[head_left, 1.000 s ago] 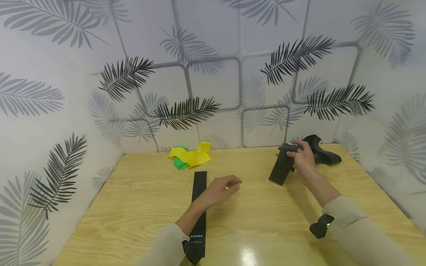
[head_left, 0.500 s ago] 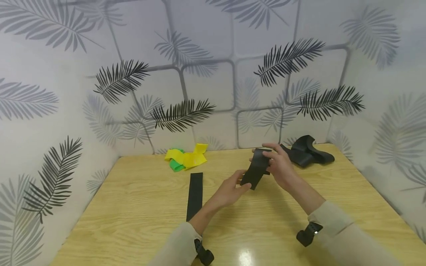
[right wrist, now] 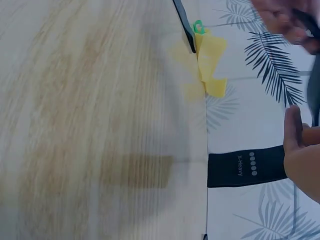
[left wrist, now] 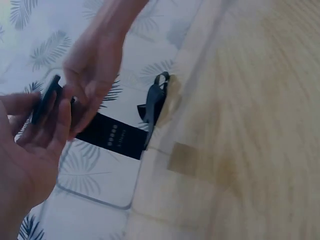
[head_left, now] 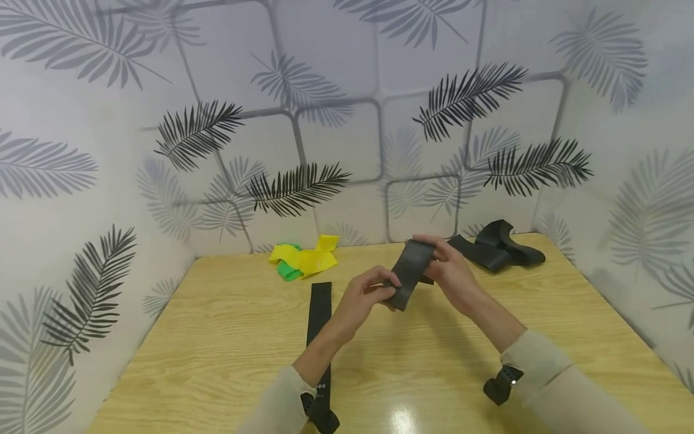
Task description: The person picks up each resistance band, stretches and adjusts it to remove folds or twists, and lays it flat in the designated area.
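Both hands hold a black band (head_left: 410, 271) up above the table (head_left: 228, 337): the left hand (head_left: 364, 296) pinches its lower end, the right hand (head_left: 451, 271) grips its upper end. Behind the held band lie a black pile (head_left: 496, 250) and yellow bands (head_left: 309, 258); left of it lies a flat black strip (head_left: 318, 310).

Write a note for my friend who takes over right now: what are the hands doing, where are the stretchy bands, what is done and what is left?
Left hand: pinches the lower end of the black band, held above the table.
Right hand: grips the upper end of the same band.
Flat black band: lies stretched out straight on the table beside the left forearm, looks finished.
Black pile: crumpled at the far right corner.
Yellow band and green band: bunched together by the far wall.
Left, likely: lay the held band flat, then see to the piles.
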Action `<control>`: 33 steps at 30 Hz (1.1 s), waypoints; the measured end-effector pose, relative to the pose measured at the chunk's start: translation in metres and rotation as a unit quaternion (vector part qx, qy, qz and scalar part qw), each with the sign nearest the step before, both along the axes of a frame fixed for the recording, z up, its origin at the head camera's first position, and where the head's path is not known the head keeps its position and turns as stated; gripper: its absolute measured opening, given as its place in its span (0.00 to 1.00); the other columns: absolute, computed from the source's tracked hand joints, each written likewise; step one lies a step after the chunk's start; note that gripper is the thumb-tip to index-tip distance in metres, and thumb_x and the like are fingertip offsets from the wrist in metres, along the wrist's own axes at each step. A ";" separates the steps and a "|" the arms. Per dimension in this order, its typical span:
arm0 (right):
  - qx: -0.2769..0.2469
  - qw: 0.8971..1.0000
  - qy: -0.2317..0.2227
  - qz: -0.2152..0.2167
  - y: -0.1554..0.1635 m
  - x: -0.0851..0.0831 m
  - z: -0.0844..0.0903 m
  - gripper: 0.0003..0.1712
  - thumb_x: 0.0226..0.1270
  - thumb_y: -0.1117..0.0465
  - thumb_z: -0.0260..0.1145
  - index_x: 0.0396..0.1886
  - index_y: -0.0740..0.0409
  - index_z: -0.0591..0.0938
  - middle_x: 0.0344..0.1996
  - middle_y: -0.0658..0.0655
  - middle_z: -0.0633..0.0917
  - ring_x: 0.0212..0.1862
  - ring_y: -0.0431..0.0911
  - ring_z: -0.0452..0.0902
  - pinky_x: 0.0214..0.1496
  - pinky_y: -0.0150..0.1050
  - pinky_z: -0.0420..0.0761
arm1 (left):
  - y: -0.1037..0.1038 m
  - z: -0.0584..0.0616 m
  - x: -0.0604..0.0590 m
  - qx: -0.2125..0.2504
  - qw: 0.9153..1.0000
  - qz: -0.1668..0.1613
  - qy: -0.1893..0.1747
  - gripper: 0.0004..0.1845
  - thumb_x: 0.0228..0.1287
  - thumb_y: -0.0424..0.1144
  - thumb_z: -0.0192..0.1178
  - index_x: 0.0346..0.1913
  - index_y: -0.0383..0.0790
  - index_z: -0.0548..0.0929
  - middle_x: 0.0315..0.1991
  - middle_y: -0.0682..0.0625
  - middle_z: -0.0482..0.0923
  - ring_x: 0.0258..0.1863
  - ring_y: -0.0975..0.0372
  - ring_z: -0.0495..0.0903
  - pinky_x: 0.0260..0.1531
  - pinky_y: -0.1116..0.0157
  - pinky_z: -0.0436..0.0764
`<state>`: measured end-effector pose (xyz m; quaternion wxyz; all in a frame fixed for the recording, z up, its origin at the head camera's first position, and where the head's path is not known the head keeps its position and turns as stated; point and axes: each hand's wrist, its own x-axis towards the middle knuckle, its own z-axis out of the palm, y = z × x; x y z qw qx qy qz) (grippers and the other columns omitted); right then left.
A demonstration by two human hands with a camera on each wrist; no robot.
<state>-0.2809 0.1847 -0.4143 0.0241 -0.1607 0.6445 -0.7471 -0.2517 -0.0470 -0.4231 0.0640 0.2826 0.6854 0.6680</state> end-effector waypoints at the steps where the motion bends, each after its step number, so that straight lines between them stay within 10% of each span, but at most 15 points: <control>1: 0.017 1.000 0.009 -0.007 -0.001 0.000 -0.002 0.32 0.77 0.76 0.49 0.78 0.62 0.64 0.75 0.67 0.69 0.62 0.41 0.80 0.62 0.37 0.82 | -0.003 0.004 0.000 0.003 1.000 -0.014 0.013 0.13 0.75 0.26 0.52 0.56 0.36 0.80 0.52 0.42 0.81 0.42 0.56 0.86 0.46 0.58 0.86; 4: 0.059 0.997 0.027 -0.028 -0.006 0.000 -0.007 0.30 0.77 0.73 0.58 0.76 0.63 0.68 0.69 0.64 0.76 0.57 0.40 0.82 0.58 0.38 0.84 | -0.008 0.015 -0.001 0.013 0.997 -0.052 0.050 0.24 0.64 0.18 0.47 0.60 0.35 0.80 0.60 0.42 0.78 0.45 0.55 0.86 0.43 0.63 0.82; 9: 0.094 0.995 0.017 -0.032 -0.014 0.005 -0.004 0.20 0.78 0.67 0.62 0.65 0.68 0.75 0.50 0.56 0.85 0.47 0.42 0.86 0.53 0.44 0.88 | -0.007 0.032 -0.007 0.032 0.992 -0.045 0.110 0.19 0.75 0.21 0.53 0.64 0.33 0.77 0.63 0.38 0.78 0.49 0.47 0.87 0.50 0.55 0.87; 19: 0.179 0.981 0.045 -0.067 -0.033 0.022 0.016 0.20 0.74 0.54 0.71 0.56 0.63 0.87 0.46 0.55 0.82 0.50 0.50 0.74 0.59 0.51 0.77 | -0.005 0.070 -0.019 -0.030 0.974 0.129 0.182 0.10 0.75 0.42 0.64 0.53 0.45 0.88 0.35 0.49 0.79 0.23 0.57 0.78 0.28 0.58 0.84; 33: 0.087 0.993 0.008 0.075 -0.056 0.044 0.013 0.28 0.85 0.52 0.54 0.77 0.59 0.68 0.52 0.69 0.87 0.49 0.56 0.89 0.68 0.56 0.77 | -0.005 0.089 -0.039 0.054 0.974 0.190 0.112 0.13 0.74 0.39 0.66 0.54 0.36 0.86 0.42 0.52 0.78 0.20 0.63 0.79 0.26 0.64 0.87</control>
